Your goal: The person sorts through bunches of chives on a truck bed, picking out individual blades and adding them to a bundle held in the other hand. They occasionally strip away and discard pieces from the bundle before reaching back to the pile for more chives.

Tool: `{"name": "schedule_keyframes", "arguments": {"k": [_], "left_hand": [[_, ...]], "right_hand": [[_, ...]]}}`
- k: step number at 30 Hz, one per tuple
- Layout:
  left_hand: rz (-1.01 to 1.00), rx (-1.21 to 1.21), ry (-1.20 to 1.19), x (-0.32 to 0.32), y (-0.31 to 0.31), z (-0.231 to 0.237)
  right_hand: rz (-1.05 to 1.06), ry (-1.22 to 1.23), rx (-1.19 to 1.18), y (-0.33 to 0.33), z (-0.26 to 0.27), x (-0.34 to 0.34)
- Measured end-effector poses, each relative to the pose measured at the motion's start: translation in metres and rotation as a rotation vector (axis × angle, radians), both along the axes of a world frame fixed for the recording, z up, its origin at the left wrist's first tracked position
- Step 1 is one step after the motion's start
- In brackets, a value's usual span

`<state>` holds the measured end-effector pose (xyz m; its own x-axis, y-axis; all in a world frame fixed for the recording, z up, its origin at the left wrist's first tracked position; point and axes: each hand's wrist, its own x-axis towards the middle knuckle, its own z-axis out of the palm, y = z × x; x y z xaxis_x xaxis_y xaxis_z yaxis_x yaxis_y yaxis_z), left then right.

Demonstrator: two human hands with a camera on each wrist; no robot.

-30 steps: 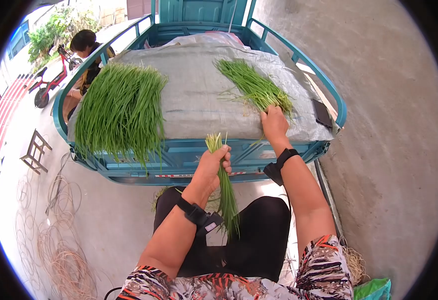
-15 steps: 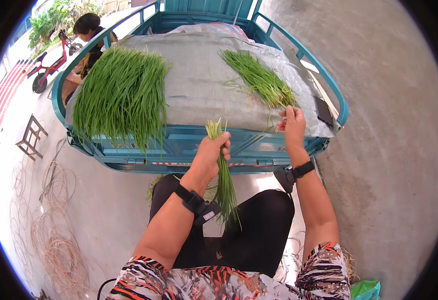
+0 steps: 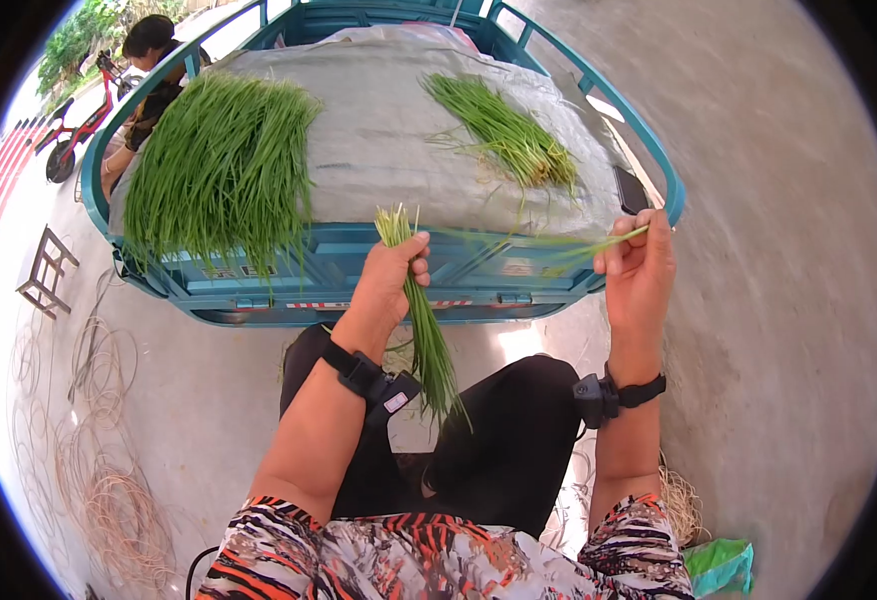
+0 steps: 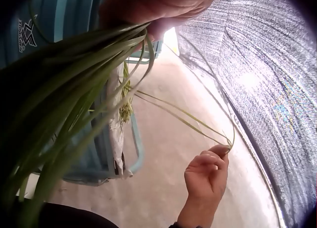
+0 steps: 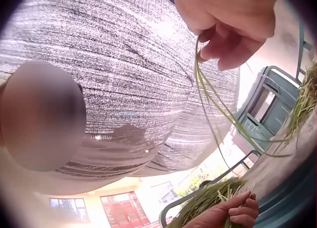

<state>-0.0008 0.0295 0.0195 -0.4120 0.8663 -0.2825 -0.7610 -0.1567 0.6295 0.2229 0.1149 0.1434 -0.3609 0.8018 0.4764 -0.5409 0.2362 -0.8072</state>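
My left hand [image 3: 389,275] grips a bunch of long green chives [image 3: 433,345], pale cut ends up and leaves hanging down past my knees. In the head view my right hand [image 3: 641,265] is raised at the right of the cart's tail, pinching a few chive stalks [image 3: 619,240] between thumb and fingers. These thin stalks [image 4: 183,114] trail out from the fingertips in the left wrist view. On the cart's grey sheet [image 3: 369,130] lie a wide pile of chives [image 3: 224,165] at left and a smaller pile [image 3: 504,130] at right.
The teal cart [image 3: 349,265] has side rails. A dark phone [image 3: 631,188] lies at the sheet's right edge. Another person [image 3: 149,80] sits beyond the left rail. A wooden stool [image 3: 49,272] and tangled strands [image 3: 124,510] are on the floor at left; a green bag [image 3: 721,565] is at lower right.
My right hand has drawn back from the small pile, toward me and to the right, bringing a few stalks out. The left hand keeps hold of its bunch. The head view has tilted down.
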Motion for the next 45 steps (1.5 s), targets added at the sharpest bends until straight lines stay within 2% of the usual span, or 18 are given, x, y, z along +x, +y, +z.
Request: {"name": "schedule_keyframes", "arguments": {"k": [3, 7, 10, 11, 19, 22, 26, 30, 35, 39, 42, 43, 45], "left_hand": [[-0.019, 0.013, -0.009, -0.007, -0.002, 0.001], [-0.345, 0.126, -0.024, -0.005, -0.007, 0.011], [-0.581, 0.305, 0.088, 0.002, -0.013, 0.02], [-0.641, 0.291, 0.172, 0.002, -0.014, 0.02], [-0.622, 0.199, 0.354, 0.015, -0.016, 0.028], [-0.609, 0.18, 0.356, 0.011, -0.011, 0.019], [-0.602, 0.166, 0.404, 0.013, -0.015, 0.024], [-0.606, 0.192, 0.404, 0.015, -0.011, 0.022], [-0.588, 0.209, 0.358, 0.01, -0.009, 0.016], [-0.418, 0.241, 0.229, 0.003, -0.002, 0.011], [-0.41, 0.311, 0.124, -0.006, 0.001, 0.005], [-0.352, 0.259, 0.129, -0.006, 0.001, 0.005], [-0.344, 0.277, 0.08, -0.013, 0.004, -0.001]], "right_hand": [[0.184, -0.081, 0.011, -0.014, 0.006, 0.004], [0.095, -0.432, 0.052, -0.03, 0.001, -0.018], [0.066, -0.57, 0.047, -0.024, -0.021, -0.035], [0.011, -0.62, 0.098, -0.023, -0.03, -0.04], [-0.03, -0.621, -0.026, -0.02, -0.069, -0.053], [0.139, -0.609, -0.119, -0.021, -0.07, -0.053], [0.154, -0.72, -0.026, -0.019, -0.078, -0.05], [0.024, -0.595, -0.024, -0.02, -0.077, -0.049], [-0.231, -0.354, -0.149, 0.005, -0.086, -0.038], [0.199, -0.678, -0.292, -0.02, -0.076, -0.041], [0.602, -0.966, -0.166, -0.029, -0.068, -0.04], [0.653, -0.957, -0.159, -0.031, -0.074, -0.04], [0.62, -0.876, -0.246, -0.025, -0.085, -0.038]]}}
